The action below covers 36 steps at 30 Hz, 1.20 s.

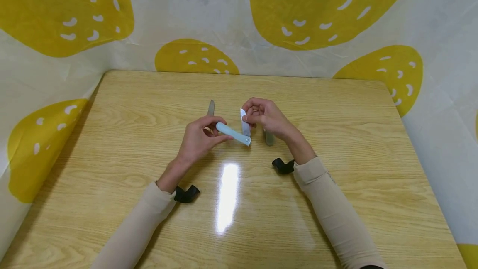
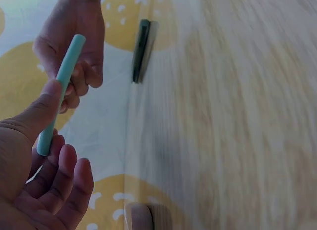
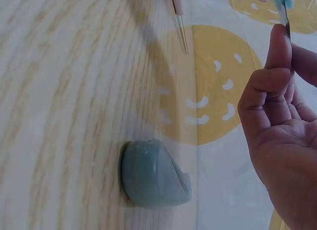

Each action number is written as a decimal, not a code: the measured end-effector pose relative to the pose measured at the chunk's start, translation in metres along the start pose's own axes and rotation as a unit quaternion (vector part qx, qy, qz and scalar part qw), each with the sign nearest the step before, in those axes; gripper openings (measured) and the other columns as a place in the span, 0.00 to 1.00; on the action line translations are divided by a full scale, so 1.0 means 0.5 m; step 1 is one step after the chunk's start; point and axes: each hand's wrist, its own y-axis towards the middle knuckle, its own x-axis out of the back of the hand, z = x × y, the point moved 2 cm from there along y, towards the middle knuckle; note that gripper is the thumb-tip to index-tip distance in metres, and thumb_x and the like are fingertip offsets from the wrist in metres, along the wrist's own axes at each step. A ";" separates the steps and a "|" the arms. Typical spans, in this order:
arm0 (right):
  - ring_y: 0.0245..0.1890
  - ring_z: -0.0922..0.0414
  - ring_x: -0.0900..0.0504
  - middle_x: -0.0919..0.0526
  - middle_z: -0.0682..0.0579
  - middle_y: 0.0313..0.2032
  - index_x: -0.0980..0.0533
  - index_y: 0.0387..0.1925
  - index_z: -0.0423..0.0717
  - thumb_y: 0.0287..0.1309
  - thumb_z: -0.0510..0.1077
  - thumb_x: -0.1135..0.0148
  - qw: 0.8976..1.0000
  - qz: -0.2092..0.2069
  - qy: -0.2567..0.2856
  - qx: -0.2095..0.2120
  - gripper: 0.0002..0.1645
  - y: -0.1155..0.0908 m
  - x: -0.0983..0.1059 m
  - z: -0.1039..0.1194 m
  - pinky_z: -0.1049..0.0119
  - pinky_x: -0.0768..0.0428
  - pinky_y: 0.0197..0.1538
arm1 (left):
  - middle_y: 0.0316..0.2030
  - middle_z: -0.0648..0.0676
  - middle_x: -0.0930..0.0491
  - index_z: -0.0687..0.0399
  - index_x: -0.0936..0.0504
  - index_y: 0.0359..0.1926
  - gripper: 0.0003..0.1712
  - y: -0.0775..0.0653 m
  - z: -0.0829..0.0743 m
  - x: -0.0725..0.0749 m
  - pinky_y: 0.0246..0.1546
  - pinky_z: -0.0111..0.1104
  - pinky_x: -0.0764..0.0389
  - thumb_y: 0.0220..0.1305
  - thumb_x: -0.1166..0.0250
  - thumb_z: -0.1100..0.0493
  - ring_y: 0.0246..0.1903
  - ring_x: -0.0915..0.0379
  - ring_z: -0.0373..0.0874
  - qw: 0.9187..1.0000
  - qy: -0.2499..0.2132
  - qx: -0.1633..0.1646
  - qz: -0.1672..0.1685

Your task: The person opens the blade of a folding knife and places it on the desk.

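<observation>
A folding knife with a light blue handle (image 1: 234, 134) is held above the table, its shiny blade (image 1: 245, 124) standing at an angle to the handle. My left hand (image 1: 198, 138) pinches that handle between thumb and fingers; the left wrist view shows the handle (image 2: 62, 86) edge-on. With thumb and fingers, my right hand (image 1: 267, 115) pinches the blade. Behind the left hand lies another knife, its blade (image 1: 211, 108) pointing away; a pink handle (image 3: 177, 1) shows in the right wrist view. A grey-green folded knife (image 1: 269, 138) lies below the right hand, partly hidden by it.
The wood-grain table (image 1: 336, 219) reflects a bright light in front of the hands. A white cloth with yellow shapes (image 1: 298, 11) hangs around its back and sides. Black wrist mounts (image 1: 187, 194) stick out from both sleeves.
</observation>
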 end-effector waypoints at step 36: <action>0.26 0.54 0.18 0.19 0.56 0.27 0.25 0.47 0.32 0.68 0.31 0.38 0.991 -0.110 0.071 0.020 0.09 0.002 0.015 -0.018 0.65 0.18 0.34 | 0.14 0.50 0.18 0.54 0.15 0.19 0.23 -0.025 -0.010 0.006 0.18 0.19 0.32 0.39 0.11 0.47 0.12 0.26 0.35 0.966 0.179 -0.151 -0.110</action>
